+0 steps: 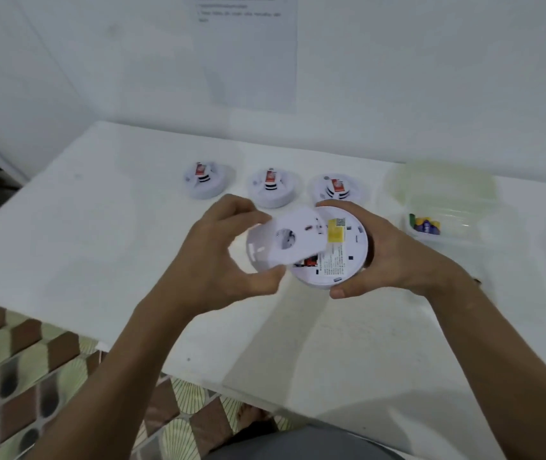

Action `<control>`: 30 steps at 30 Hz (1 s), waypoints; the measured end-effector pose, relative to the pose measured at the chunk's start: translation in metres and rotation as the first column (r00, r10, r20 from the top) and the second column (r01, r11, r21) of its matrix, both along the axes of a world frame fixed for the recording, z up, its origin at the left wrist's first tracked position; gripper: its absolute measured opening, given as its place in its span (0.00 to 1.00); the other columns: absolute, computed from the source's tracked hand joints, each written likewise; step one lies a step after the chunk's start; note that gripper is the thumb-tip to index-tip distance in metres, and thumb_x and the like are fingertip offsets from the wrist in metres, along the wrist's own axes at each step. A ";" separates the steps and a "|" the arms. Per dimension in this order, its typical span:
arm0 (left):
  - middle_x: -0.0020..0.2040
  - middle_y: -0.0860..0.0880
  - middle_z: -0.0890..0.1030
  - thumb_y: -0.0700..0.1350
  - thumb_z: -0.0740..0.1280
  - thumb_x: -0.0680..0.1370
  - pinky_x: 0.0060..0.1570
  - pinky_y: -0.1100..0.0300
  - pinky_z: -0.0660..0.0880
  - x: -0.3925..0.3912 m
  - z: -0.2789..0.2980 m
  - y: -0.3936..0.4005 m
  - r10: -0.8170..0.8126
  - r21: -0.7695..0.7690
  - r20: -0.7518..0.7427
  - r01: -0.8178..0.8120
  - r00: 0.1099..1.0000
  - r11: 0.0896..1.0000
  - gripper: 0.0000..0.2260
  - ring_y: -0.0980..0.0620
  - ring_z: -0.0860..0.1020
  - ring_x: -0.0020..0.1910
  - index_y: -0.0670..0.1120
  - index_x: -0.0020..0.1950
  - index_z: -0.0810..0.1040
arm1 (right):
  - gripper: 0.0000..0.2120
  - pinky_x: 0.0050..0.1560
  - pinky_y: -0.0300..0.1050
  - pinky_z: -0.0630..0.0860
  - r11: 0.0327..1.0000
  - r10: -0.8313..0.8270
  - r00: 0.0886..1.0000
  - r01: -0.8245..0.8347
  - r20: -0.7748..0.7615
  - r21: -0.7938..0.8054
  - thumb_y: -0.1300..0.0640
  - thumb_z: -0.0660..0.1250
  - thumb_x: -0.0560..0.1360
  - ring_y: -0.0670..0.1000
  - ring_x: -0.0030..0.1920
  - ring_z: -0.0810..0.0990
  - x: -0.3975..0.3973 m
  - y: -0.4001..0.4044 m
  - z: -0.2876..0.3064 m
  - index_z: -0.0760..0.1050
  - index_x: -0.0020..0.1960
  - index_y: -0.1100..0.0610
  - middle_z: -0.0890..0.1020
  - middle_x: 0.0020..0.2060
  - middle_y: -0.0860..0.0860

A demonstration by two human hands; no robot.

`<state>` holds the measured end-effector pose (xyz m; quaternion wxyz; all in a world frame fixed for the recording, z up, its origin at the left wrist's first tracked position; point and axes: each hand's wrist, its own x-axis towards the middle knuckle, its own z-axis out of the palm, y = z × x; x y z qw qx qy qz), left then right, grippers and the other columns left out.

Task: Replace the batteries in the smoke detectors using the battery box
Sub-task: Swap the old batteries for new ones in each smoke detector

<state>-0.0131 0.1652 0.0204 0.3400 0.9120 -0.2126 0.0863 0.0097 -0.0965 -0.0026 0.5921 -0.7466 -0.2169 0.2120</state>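
White table [99,227] — paper sheet [245,54].

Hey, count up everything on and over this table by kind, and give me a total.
Smoke detectors: 4, three on the table, one held
Detached back plate: 1
Battery box: 1
Box lid: 1
Total: 7; batteries inside uncountable.

White smoke detector [334,257], yellow sticker [335,230], white table [99,227]

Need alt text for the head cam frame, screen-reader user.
Over a white table, the right hand grips an upturned smoke detector while the left hand holds its back plate partly off. Three more detectors sit in a row behind, beside an open clear battery box.
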 end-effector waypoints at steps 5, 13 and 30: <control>0.54 0.53 0.74 0.58 0.74 0.63 0.51 0.75 0.66 0.022 0.007 0.033 -0.136 0.058 -0.031 0.138 0.990 0.989 0.28 0.60 0.73 0.53 0.47 0.59 0.80 | 0.47 0.60 0.49 0.80 1.000 0.007 0.999 -0.007 0.033 -0.018 0.66 0.82 0.59 0.50 0.66 0.76 0.011 0.062 0.006 0.66 0.73 0.52 0.77 0.65 0.48; 0.58 0.56 0.73 0.61 0.72 0.62 0.49 0.75 0.69 0.045 -0.001 0.085 -0.206 -0.028 -0.112 0.204 0.972 0.979 0.31 0.61 0.73 0.57 0.52 0.64 0.79 | 0.45 0.61 0.56 0.79 0.998 -0.023 0.997 0.027 0.069 -0.057 0.70 0.82 0.60 0.51 0.66 0.77 0.025 0.114 0.006 0.67 0.72 0.52 0.78 0.64 0.49; 0.57 0.55 0.79 0.44 0.80 0.64 0.42 0.62 0.79 0.095 -0.003 0.113 -0.366 -0.279 -0.465 0.259 0.806 0.925 0.30 0.54 0.84 0.43 0.56 0.65 0.78 | 0.44 0.61 0.49 0.79 0.990 -0.136 0.991 0.136 0.012 -0.047 0.70 0.81 0.61 0.51 0.66 0.77 0.039 0.139 0.005 0.67 0.72 0.53 0.78 0.63 0.50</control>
